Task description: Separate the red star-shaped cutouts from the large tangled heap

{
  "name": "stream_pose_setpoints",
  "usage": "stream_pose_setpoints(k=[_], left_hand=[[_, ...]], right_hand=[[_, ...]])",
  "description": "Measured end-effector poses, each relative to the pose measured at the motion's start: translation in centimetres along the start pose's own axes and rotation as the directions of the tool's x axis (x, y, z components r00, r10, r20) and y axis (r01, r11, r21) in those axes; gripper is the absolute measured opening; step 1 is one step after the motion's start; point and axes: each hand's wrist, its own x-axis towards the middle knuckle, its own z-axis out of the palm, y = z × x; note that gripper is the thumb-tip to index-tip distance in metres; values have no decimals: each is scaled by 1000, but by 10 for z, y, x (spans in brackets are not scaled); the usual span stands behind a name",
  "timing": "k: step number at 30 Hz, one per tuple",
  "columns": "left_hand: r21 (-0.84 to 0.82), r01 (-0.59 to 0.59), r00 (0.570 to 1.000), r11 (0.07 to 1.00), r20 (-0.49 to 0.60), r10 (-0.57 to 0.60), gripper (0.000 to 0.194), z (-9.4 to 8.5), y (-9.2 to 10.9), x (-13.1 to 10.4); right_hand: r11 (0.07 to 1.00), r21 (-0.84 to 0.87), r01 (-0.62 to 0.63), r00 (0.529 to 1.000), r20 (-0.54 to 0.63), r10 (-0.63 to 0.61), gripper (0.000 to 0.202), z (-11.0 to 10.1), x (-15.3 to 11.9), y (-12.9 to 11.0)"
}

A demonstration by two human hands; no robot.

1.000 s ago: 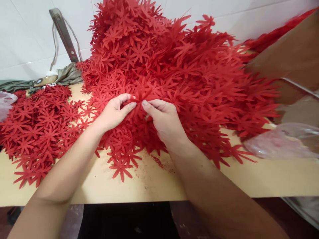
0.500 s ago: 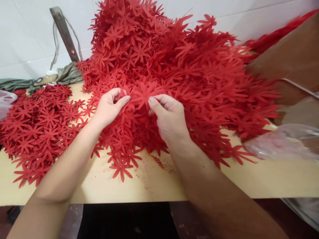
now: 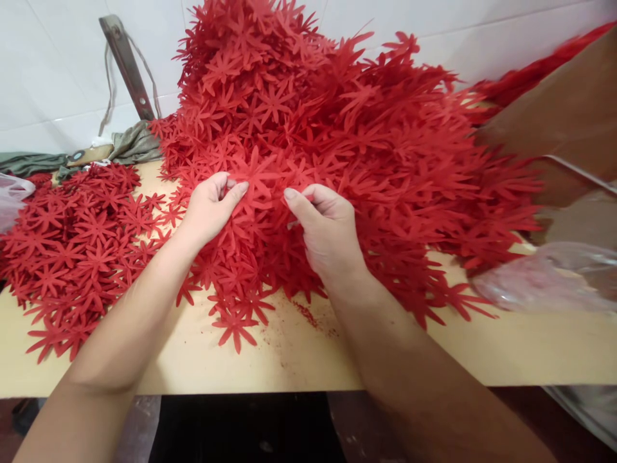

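A red flower-shaped cutout [image 3: 259,176] with long narrow petals is spread out beside my left hand [image 3: 214,206]. The thumb and forefinger of that hand pinch one of its petals. My right hand [image 3: 324,225] is to the right of it, thumb and forefinger pressed together. Red petals lie right behind those fingertips, and I cannot make out what they hold. Both hands are over the front of a big heap of red flower cutouts [image 3: 385,148]. A smaller pile of darker red cutouts [image 3: 72,238] lies to the left.
Everything rests on a pale yellow table [image 3: 434,360]. At the back left are a metal bar [image 3: 126,67] and a crumpled greenish cloth [image 3: 137,143]. Brown cardboard [image 3: 563,109] and clear plastic [image 3: 544,276] stand at the right. Red crumbs are scattered near the front edge.
The flower cutout has shifted left from between both hands toward my left hand. My right fingertips are now apart from it. Both hands have otherwise barely moved.
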Motion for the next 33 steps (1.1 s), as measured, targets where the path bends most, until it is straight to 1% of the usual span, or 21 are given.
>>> stream_pose_setpoints(k=[2,4,7,9,10,12,14,16,18,19,21,23,25,27,29,30,31,33], left_hand=[[83,-28,998,996,-49,32,37,-1,-1,0],[148,-62,994,987,-79,75,40,-3,-3,2],[202,-102,982,974,-138,132,36,-6,-10,5],[204,-112,968,973,-199,153,33,-8,-14,8],[190,-114,965,975,-213,154,33,-8,-15,8],[159,-118,967,980,-207,150,33,-8,-15,8],[168,-117,970,979,-193,149,31,-7,-14,7],[223,-111,966,968,-205,158,28,-8,-12,5],[282,-114,962,953,-208,177,24,-10,-12,4],[310,-127,961,942,-197,194,25,-11,-12,4],[375,-161,956,913,-172,239,32,-12,-10,3],[427,-195,945,883,-159,285,37,-11,-5,0],[423,-224,944,878,-129,303,38,-6,3,-4],[354,-228,963,907,-59,265,36,2,11,-8],[264,-177,984,948,13,180,31,9,15,-10],[225,-141,990,964,26,138,27,10,16,-10],[191,-109,994,976,20,107,25,10,15,-9],[138,-80,995,987,-42,87,22,4,9,-3]], right_hand=[[1000,1,12,1000,8,-12,38,0,0,2],[1000,15,13,1000,16,-13,32,0,1,5],[999,48,-26,999,42,24,24,0,2,8],[995,80,-52,997,56,47,22,0,2,8],[994,94,-57,997,57,52,22,0,2,8],[993,107,-59,997,56,53,25,0,2,7],[994,94,-59,997,59,54,31,0,1,5],[996,72,-58,996,69,53,37,0,1,3],[997,62,-45,997,73,41,40,0,1,3],[997,62,-38,997,71,34,39,0,1,4],[997,67,-31,998,62,27,36,1,1,5],[996,81,-35,998,53,30,34,1,1,7],[994,98,-39,997,65,33,35,1,1,7],[994,105,-33,995,93,23,37,0,1,6],[995,97,-31,991,130,18,39,0,0,4],[995,94,-34,989,145,20,41,0,0,3],[995,93,-39,988,154,24,42,0,0,3],[994,102,-45,988,152,29,43,0,0,2]])
